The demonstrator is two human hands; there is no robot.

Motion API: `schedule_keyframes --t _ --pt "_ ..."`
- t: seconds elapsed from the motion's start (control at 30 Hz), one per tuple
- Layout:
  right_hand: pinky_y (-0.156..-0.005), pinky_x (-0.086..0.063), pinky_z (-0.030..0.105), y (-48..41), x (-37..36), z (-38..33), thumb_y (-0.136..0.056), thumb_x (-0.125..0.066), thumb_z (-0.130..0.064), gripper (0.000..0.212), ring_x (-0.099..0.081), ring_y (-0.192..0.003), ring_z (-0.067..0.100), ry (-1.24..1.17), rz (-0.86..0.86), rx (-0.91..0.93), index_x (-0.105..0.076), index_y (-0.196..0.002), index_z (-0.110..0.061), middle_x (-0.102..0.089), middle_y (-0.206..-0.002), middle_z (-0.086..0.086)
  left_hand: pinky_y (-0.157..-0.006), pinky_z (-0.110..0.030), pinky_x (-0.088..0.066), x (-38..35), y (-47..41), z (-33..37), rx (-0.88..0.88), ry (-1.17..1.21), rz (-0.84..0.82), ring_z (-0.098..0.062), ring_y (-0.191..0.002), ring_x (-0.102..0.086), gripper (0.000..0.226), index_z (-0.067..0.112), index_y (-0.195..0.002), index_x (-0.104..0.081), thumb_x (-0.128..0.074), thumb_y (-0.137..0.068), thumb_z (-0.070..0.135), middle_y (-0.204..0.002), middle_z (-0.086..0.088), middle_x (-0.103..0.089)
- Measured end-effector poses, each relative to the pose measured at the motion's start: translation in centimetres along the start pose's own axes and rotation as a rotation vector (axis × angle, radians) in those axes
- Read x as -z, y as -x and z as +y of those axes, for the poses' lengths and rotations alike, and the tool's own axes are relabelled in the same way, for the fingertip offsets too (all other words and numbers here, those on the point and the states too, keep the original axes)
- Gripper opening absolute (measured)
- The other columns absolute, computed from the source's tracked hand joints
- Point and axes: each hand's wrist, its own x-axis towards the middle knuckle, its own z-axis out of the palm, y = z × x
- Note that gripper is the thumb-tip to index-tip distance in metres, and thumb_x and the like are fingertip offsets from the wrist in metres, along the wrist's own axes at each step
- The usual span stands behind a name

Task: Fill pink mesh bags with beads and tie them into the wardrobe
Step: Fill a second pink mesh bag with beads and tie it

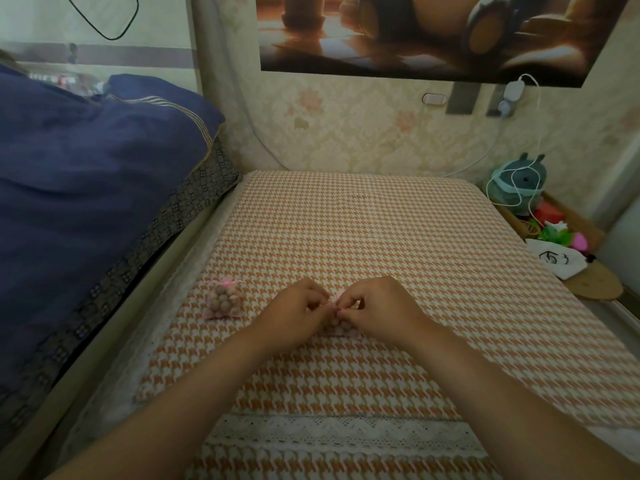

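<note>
Head cam, both hands in the centre of the frame. My left hand (pixel 294 306) and right hand (pixel 377 306) meet fingertip to fingertip over a pink mesh bag (pixel 343 330) lying on the orange houndstooth cloth (pixel 381 237). Fingers on both hands are curled tight and pinch the pink top of the bag. I can't tell whether that is ribbon or mesh, since the knuckles cover it. Only the lower edge of the bag shows below the hands, with tan beads inside.

A second pink mesh bag (pixel 223 301) sits on the same cloth, left of my left hand and apart from it. It is full of beads, with its neck gathered under a pink bow.

A navy duvet (pixel 86 150) is piled on the left. White lace trim (pixel 346 431) runs along the cloth's near edge. On the right, a grey-green plush toy (pixel 519 178) has a white cable (pixel 512 188) looped over it, and a white pouch (pixel 557 259) lies below. A poster (pixel 433 32) hangs on the floral wallpaper.
</note>
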Motion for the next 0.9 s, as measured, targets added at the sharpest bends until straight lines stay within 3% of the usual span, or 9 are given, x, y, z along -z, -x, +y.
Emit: schedule_keyframes --t 0.13,0.27,0.37,0.47,0.6,0.73,0.9 --pt "-0.080 -0.058 0.031 0.1 -0.1 0.1 -0.086 -0.077 -0.037 0.008 -0.068 -0.082 -0.001 -0.054 0.011 -0.045 -0.083 -0.085 -0.032 -0.078 -0.089 -0.016 -0.085 -0.008 -0.039 -0.6 -0.4 0.9 0.049 0.162 0.108 0.006 -0.099 -0.057 0.021 0.022 -0.078 -0.079 -0.063 -0.091 0.018 -0.105 0.016 -0.066" --pt "-0.076 -0.053 0.021 0.2 0.1 0.4 -0.087 -0.078 -0.031 0.006 -0.064 -0.075 -0.007 -0.131 0.018 -0.102 -0.084 -0.088 -0.032 -0.078 -0.088 -0.016 -0.073 -0.013 -0.048 -1.2 -0.5 1.9 0.149 0.413 0.166 0.000 -0.082 -0.066 0.028 0.021 -0.066 -0.075 -0.062 -0.088 0.009 -0.088 0.003 -0.075" --pt "-0.072 -0.049 0.016 0.1 0.5 0.7 -0.086 -0.079 -0.029 0.006 -0.066 -0.075 -0.007 -0.200 -0.006 -0.131 -0.084 -0.088 -0.032 -0.077 -0.083 -0.018 -0.064 -0.014 -0.051 -1.3 -0.6 2.1 0.229 0.519 0.171 -0.005 -0.072 -0.068 0.022 0.016 -0.073 -0.078 -0.065 -0.089 0.011 -0.083 -0.001 -0.076" --pt "-0.078 -0.053 0.016 0.0 0.9 1.1 -0.087 -0.079 -0.023 0.008 -0.068 -0.080 -0.009 -0.297 -0.039 -0.157 -0.084 -0.089 -0.029 -0.075 -0.079 -0.022 -0.068 -0.011 -0.052 -1.5 -0.8 1.8 0.263 0.464 0.170 -0.004 -0.080 -0.069 0.011 0.019 -0.083 -0.079 -0.073 -0.085 0.011 -0.085 0.007 -0.075" --pt "-0.080 -0.061 0.028 -0.1 1.0 1.2 -0.091 -0.074 -0.015 0.012 -0.074 -0.070 0.004 -0.381 -0.053 -0.208 -0.083 -0.096 -0.023 -0.079 -0.085 -0.007 -0.067 -0.007 -0.050 -2.1 -0.7 1.7 0.219 0.423 0.213 0.005 -0.075 -0.068 0.009 0.021 -0.084 -0.078 -0.081 -0.079 0.015 -0.083 0.014 -0.074" --pt "-0.081 -0.056 0.024 0.0 0.6 1.0 -0.094 -0.072 -0.019 0.012 -0.067 -0.073 0.001 -0.335 -0.006 -0.238 -0.082 -0.099 -0.023 -0.070 -0.074 -0.018 -0.066 -0.009 -0.051 -2.9 -0.9 1.8 0.241 0.441 0.299 0.001 -0.073 -0.070 0.009 0.023 -0.078 -0.077 -0.083 -0.077 0.016 -0.078 0.009 -0.075" --pt "-0.080 -0.055 0.021 0.2 0.7 0.8 -0.093 -0.073 -0.020 0.015 -0.067 -0.082 -0.002 -0.226 0.064 -0.165 -0.082 -0.102 -0.028 -0.078 -0.099 -0.013 -0.063 -0.014 -0.053 -3.6 -1.5 2.3 0.254 0.489 0.349 -0.006 -0.072 -0.071 0.015 0.019 -0.086 -0.070 -0.082 -0.079 0.014 -0.077 0.003 -0.074"
